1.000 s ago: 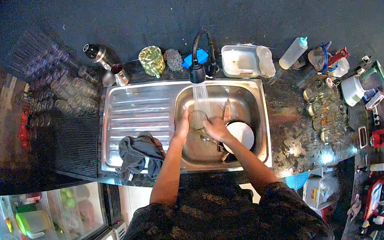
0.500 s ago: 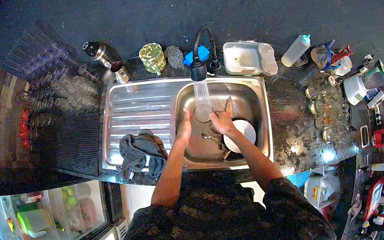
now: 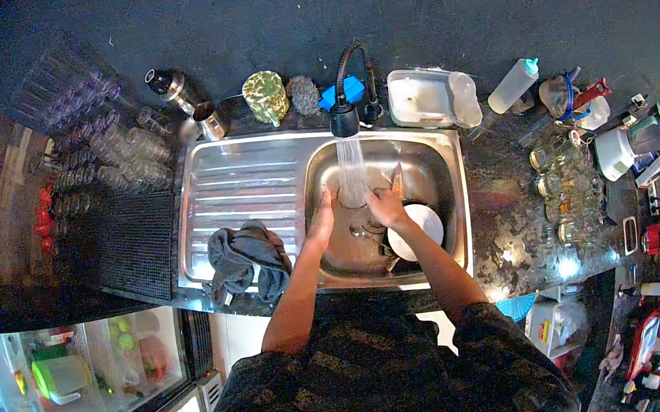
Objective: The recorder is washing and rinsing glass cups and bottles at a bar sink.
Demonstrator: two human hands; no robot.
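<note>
Both hands are inside the steel sink (image 3: 446, 164), under a spray of water from the black faucet head (image 3: 344, 122). Between them is a clear round-rimmed vessel, apparently a glass (image 3: 354, 196), blurred by the water. My left hand (image 3: 321, 217) is curved against its left side. My right hand (image 3: 386, 206) grips its right side, fingers bent. A white round dish (image 3: 422, 233) lies under my right wrist. Metal cutlery (image 3: 364, 228) rests on the sink bottom, partly hidden. Beyond my right hand, a slim pointed utensil (image 3: 398, 177) leans toward the sink wall.
A dark grey cloth (image 3: 249, 259) lies on the ribbed drainboard (image 3: 247, 184). Behind stand a shaker (image 3: 172, 89), a camouflage-patterned cup (image 3: 265, 97), a scouring pad (image 3: 304, 96), a blue sponge (image 3: 342, 93) and a plastic tub (image 3: 420, 99). Glass jars (image 3: 560, 190) stand at right.
The whole view has shifted slightly. Both hands stay around the glass under the running water, with little visible movement.
</note>
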